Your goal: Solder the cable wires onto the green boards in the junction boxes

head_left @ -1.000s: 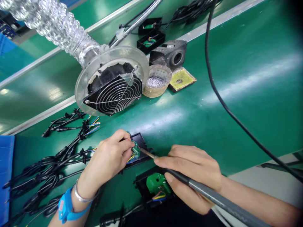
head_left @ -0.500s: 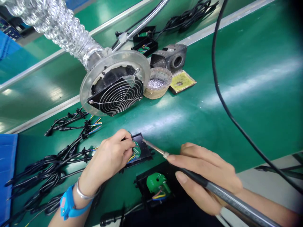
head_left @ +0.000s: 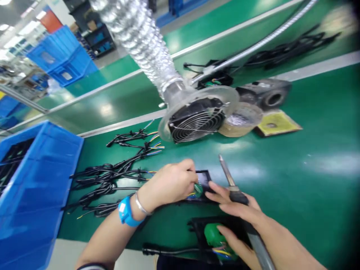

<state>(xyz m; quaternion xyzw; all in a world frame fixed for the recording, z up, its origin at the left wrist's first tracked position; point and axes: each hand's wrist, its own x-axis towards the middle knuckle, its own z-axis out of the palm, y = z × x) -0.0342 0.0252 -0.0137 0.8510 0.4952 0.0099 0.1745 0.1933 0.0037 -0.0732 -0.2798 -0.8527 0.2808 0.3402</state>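
My left hand [head_left: 174,183], with a blue wrist strap [head_left: 126,211] and a metal bangle, is closed at a small green circuit board [head_left: 198,190]. Its fingers pinch the board's edge; their tips are partly hidden. That board is in or just over a black housing [head_left: 205,176], with coloured wires beside it. A soldering iron [head_left: 228,174] lies in my right hand [head_left: 250,217], its tip tilted up, away from the board. Some right fingers reach the housing's right edge. Nearer me, a second black housing [head_left: 199,229] holds another green board [head_left: 211,234] with coloured wires, partly behind my right fingers.
A fume extractor fan [head_left: 197,125] on a foil duct [head_left: 146,41] overhangs the bench. Behind it are a tape-like bowl of solder bits [head_left: 236,129], a yellow sponge tray [head_left: 278,123] and an iron stand [head_left: 272,93]. Black cables [head_left: 109,172] and a blue bin [head_left: 39,195] stand left.
The view has swung left, bringing the blue bin into sight. The soldering iron has tipped upward, off the housing, and my right fingers have come to the housing's edge. My left hand stays at the board.
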